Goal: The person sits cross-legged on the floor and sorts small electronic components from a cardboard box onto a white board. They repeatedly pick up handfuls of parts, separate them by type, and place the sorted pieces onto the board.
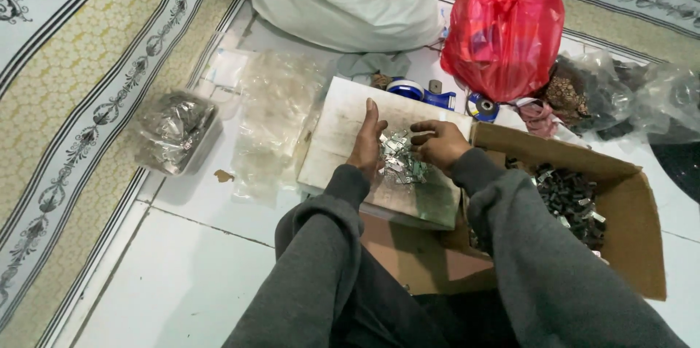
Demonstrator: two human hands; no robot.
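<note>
White board (343, 133) lying on the floor tiles, serving as landmark; cardboard box (627, 195) of dark metal pieces sitting to its right. Small shiny metal clips (397, 155) piling on the board's middle, probably light, stiff and slippery, best pinched by their edges. Left hand (368, 140) standing edge-on with fingers straight, walling the pile; right hand (437, 144) curling loosely over it, grip not discernible.

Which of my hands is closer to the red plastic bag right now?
Right. The right hand sits below the red plastic bag, at the right edge of the small metal pieces. The left hand lies farther left on the white board.
</note>
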